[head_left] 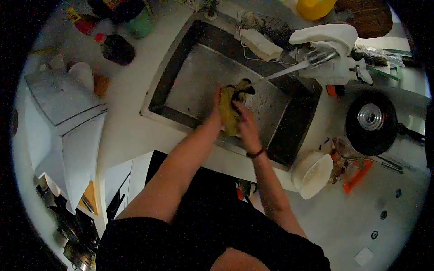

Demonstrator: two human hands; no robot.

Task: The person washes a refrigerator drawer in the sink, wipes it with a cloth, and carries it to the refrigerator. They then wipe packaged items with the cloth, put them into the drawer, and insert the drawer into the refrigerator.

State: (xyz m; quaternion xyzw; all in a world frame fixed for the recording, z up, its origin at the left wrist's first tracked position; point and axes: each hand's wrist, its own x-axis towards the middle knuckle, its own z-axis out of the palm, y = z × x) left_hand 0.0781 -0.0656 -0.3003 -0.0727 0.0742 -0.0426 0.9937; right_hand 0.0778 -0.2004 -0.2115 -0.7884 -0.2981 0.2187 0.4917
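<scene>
Over the metal sink (190, 77) my two hands meet around a yellowish cloth (230, 118) with dark parts at its upper end. My left hand (218, 108) lies flat along the cloth's left side. On the right side, my right hand (245, 118) presses against it with its fingers on the dark part. A stream of water from the faucet (322, 56) slants down to the cloth's upper end. What lies inside the cloth, if anything, is hidden.
A wire rack (264, 45) with a pale cloth hangs at the sink's far edge. On the right are a white bowl (313, 175) and a black pan (371, 124) holding a clear lid. Dark bottle (117, 49) at upper left; large white appliance (68, 104) at left.
</scene>
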